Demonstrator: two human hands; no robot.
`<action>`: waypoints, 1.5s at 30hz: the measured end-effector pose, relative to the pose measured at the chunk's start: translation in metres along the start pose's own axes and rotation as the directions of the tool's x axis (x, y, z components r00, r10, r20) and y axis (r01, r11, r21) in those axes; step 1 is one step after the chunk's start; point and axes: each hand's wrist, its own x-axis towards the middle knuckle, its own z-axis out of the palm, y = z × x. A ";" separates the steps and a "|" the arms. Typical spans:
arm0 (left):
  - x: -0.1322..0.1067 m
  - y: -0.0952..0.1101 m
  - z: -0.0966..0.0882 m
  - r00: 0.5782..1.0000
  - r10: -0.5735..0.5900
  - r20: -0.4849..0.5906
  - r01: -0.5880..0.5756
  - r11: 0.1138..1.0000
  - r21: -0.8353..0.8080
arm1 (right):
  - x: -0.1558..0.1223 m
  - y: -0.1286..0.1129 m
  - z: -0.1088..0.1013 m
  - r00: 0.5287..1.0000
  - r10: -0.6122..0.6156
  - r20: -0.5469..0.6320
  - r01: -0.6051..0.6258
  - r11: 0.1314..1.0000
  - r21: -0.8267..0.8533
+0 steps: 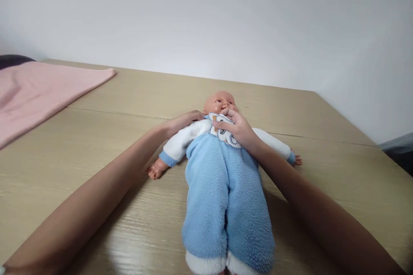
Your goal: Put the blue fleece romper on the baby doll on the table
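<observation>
A baby doll (220, 102) lies on its back on the wooden table (97, 146), its head away from me. It wears a blue fleece suit (222, 197) with white sleeves and a patterned bib (223, 131) at the neck. My right hand (238, 129) rests on the doll's chest, with its fingers pinched on the bib's upper edge under the chin. My left hand (183, 121) reaches to the doll's shoulder and neck, and its fingertips are tucked behind the collar, partly hidden.
A pink cloth (38, 90) lies spread over the table's far left corner. A plain white wall stands behind the table. A dark object (398, 150) shows past the right edge.
</observation>
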 end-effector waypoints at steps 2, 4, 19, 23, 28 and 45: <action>-0.008 0.012 -0.009 0.989 -0.078 0.129 0.060 0.989 0.137 | 0.000 0.001 0.002 1.000 -0.001 -0.014 0.001 1.000 -0.030; -0.014 0.022 -0.020 0.960 -0.159 0.229 0.089 0.953 0.289 | 0.000 0.002 0.004 1.000 -0.009 -0.029 0.007 0.998 -0.056; -0.019 0.039 -0.034 0.855 -0.331 0.399 -0.135 0.601 0.788 | -0.018 -0.045 -0.042 0.993 0.118 -0.012 -0.090 0.687 -0.721; -0.027 0.035 -0.030 0.917 -0.174 0.360 -0.212 0.553 0.806 | -0.028 -0.038 -0.025 0.964 -0.242 -0.106 0.041 0.535 -0.844; -0.109 0.038 0.005 0.906 0.414 0.086 -0.295 0.475 0.829 | -0.086 -0.037 0.014 0.835 -0.526 0.160 0.386 0.354 -0.852; -0.352 -0.034 0.075 0.972 0.228 -0.051 -0.154 0.791 0.592 | -0.123 -0.010 0.015 0.867 -0.450 0.214 0.473 0.609 -0.636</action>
